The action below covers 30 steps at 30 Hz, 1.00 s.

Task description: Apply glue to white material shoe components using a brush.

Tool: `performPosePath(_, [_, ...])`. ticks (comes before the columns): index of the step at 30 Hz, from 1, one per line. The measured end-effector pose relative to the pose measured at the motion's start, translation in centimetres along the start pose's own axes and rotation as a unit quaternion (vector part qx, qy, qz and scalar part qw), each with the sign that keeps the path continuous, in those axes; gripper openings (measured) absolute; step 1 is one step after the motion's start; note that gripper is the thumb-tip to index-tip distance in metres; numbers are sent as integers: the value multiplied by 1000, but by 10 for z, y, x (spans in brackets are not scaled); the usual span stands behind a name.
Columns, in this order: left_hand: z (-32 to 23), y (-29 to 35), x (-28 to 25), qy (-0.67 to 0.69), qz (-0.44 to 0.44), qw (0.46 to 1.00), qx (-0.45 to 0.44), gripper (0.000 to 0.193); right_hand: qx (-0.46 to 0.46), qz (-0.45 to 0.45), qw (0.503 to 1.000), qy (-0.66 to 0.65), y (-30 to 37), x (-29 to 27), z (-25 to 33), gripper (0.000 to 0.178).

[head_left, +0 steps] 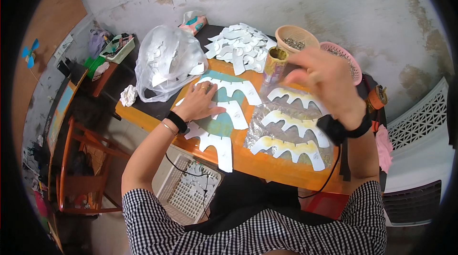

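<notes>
My left hand (198,100) lies flat with fingers spread on white, scalloped cut-out pieces; there is a ring on one finger. Under it is a teal mat, with a white piece (234,114) beside the thumb and another piece (215,146) nearer me. My right hand (324,80) is raised, blurred by motion, close to an open, glue-smeared can (276,59). Its fingers are bent, but whether they grip anything is unclear. Below it, white scalloped pieces (291,145) with yellowish smears along their upper edges lie in rows on a clear plastic sheet (255,126).
A plastic bag of white pieces (167,64) stands at the far left, beside a heap of white pieces (241,45). Beige (296,34) and pink (354,66) baskets hold small metal parts. A cord (329,178) hangs from my right wrist; a white crate (179,193) sits below the table.
</notes>
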<state>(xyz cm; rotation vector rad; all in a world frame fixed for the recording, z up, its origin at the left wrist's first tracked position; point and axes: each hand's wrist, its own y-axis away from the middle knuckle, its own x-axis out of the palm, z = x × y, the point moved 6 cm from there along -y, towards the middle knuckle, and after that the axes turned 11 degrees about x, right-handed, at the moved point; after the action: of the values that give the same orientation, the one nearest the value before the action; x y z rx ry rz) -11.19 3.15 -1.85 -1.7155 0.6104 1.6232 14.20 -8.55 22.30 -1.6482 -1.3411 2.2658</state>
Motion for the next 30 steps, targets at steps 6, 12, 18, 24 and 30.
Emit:
performPosePath(6, [-10, -5, -12, 25, -39, 999, -12, 82, 185, -55, 965, -175, -5, -26, -75, 10])
performPosePath(12, [-44, -4, -30, 149, -92, 982, 64, 43, 282, -57, 912, -292, 2, -4, -115, 14])
performPosePath(18, [-53, -2, -24, 213, -40, 975, 59, 37, 282, -62, 904, -314, -5, 2, -123, 14])
performPosePath(24, [-55, 5, -24, 220, -48, 972, 64, 40, 266, -57, 895, -353, -13, 28, -137, 12])
performPosePath(30, [-58, 6, -20, 229, -41, 971, 48, 50, 305, 20, 893, -330, -28, 93, -163, 14])
